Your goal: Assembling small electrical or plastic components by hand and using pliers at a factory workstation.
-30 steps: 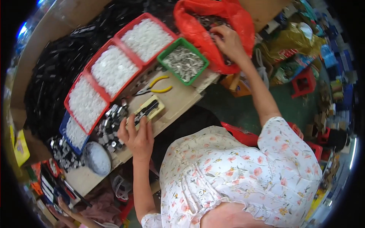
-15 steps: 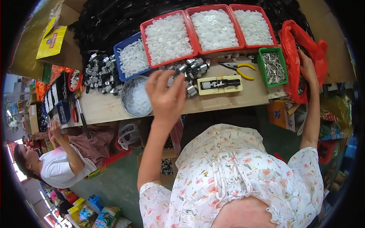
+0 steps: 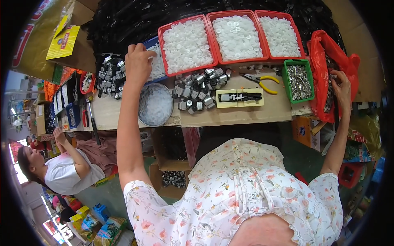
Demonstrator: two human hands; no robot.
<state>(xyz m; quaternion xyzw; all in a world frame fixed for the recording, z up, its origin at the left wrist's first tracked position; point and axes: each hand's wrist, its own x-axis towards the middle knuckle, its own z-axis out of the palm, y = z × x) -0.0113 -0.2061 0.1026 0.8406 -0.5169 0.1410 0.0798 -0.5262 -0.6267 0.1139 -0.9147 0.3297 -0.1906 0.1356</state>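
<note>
My left hand point(image 3: 138, 63) is over the blue tray point(image 3: 152, 42) of small white plastic pieces, fingers curled down; what they pinch, if anything, is hidden. My right hand point(image 3: 342, 90) is at the mouth of a red plastic bag point(image 3: 319, 53) with small dark parts inside. Its thumb and fingers are drawn together, and I cannot make out what lies between them. Between the hands, a cream fixture point(image 3: 240, 103) holds a black and silver assembly. Beside it lies a heap of silver-and-black lock-like parts point(image 3: 200, 88). A round metal bowl point(image 3: 155, 104) holds whitish contents.
Three red trays point(image 3: 188, 45) of white plastic pieces line the back. Yellow-handled pliers point(image 3: 262, 80) lie by a green basket point(image 3: 298, 80) of metal pins. Another silver-and-black heap point(image 3: 111, 76) and a hammer point(image 3: 92, 119) are at left, near a seated person point(image 3: 69, 172).
My left hand has moved left and away from me, from above the bowl to the blue tray. My right hand has drawn back toward me from deeper in the red bag, its fingers now showing.
</note>
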